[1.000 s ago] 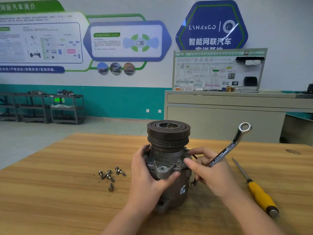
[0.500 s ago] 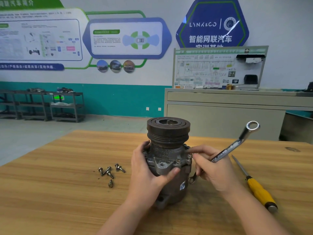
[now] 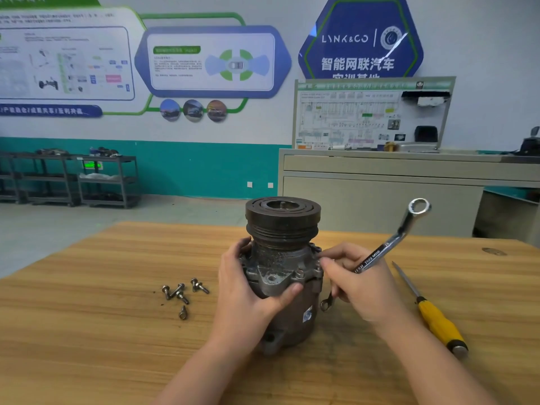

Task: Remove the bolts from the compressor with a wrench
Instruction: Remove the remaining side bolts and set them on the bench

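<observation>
Tabletop (image 3: 87,331): compressor (image 3: 282,276) between hands; wrench (image 3: 388,247) right.

- Bare table (image 3: 87,331) is left open at the near left.
- Left of the compressor (image 3: 282,273), passage is blocked by loose bolts (image 3: 182,290).
- The right side is obstructed by a screwdriver (image 3: 432,317).

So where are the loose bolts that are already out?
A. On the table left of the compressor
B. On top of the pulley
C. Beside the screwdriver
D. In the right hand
A: the loose bolts lie on the table, left of the compressor.
</observation>
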